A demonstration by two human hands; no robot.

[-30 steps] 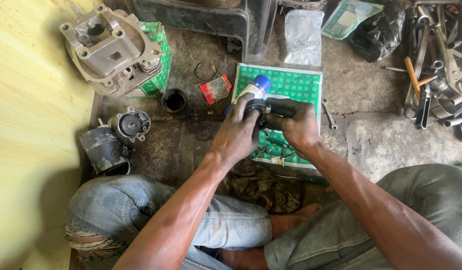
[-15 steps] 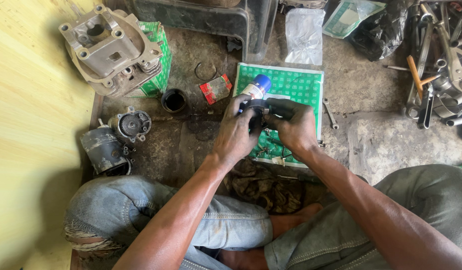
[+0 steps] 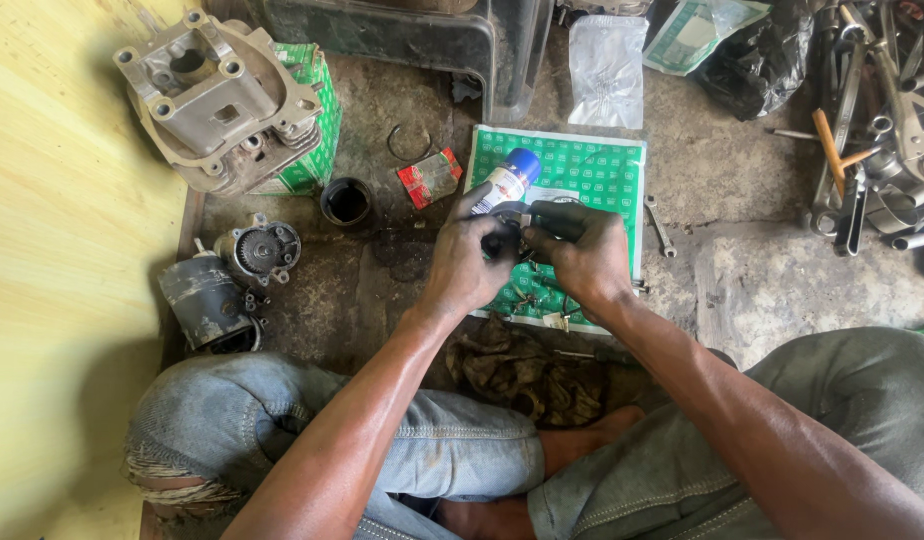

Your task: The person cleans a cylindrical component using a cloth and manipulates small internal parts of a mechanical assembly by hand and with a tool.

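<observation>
Nothing has shifted: both hands grip the dark part.

Hands meet over a printed sheet on the floor, parts to the left, tools to the right.

The left hand and right hand touch above the sheet, a spray can lying just behind them. Left of the sheet lie a small packet, a cup, a starter motor and, farther back, a cylinder head. A wrench lies just right; the tool pile sits far right.
</observation>
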